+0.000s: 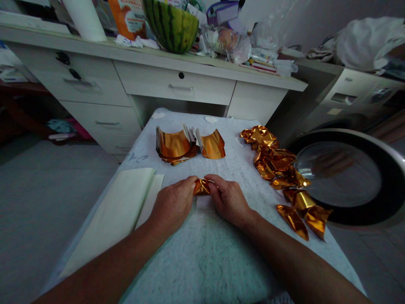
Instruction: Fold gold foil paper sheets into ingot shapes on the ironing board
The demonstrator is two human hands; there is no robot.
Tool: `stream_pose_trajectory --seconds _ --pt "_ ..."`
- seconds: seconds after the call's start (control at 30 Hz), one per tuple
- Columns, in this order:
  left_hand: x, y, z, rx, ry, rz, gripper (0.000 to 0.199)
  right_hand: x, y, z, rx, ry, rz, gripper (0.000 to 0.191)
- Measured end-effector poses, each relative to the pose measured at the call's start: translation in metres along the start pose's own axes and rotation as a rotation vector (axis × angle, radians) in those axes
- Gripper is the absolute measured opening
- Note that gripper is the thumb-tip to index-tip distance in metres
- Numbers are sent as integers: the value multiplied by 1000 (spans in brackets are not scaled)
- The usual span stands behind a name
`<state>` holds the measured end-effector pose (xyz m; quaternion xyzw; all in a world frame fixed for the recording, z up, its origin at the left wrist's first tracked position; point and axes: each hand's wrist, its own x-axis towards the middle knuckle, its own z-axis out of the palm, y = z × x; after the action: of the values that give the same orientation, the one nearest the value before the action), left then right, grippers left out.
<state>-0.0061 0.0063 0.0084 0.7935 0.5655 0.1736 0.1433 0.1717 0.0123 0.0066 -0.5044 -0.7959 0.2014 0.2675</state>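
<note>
Between my two hands, over the middle of the cloth-covered table (218,245), is a small piece of shiny gold foil paper (201,187). My left hand (175,200) grips its left end, fingers curled and thumb on top. The right end is pinched by my right hand (229,198). Beyond the hands stand two curved stacks of gold foil sheets, a left stack (174,145) and a right stack (213,145). Folded gold foil pieces (274,160) lie heaped along the right side, with a few more nearer me.
Pale folded paper (110,219) lies along the table's left side. At the right edge is the open round door (340,173) of a washing machine (357,95). Behind, a white desk (177,84) with drawers carries a cut watermelon (172,25) and plastic bags.
</note>
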Motion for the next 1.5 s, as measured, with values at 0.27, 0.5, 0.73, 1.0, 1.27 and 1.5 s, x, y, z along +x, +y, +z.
stream_pose_trajectory --seconds 0.27,0.5,0.73,1.0,1.27,1.5 --pt "1 0 0 1 -34 -27 32 0 -5 0 22 -33 -1 28" --pt "1 2 0 16 -57 -20 31 0 -3 2 33 -15 11 29" --pt "1 0 -1 2 -30 -26 30 1 -3 -2 81 -37 6 26" --pt "3 -1 -7 -10 -48 -82 32 1 5 -17 84 62 -30 24" --pt "2 0 -14 -38 -82 -113 32 4 11 -20 112 -85 -245 30" --pt "2 0 -13 -191 33 -186 39 8 16 -20 66 -34 -231 16"
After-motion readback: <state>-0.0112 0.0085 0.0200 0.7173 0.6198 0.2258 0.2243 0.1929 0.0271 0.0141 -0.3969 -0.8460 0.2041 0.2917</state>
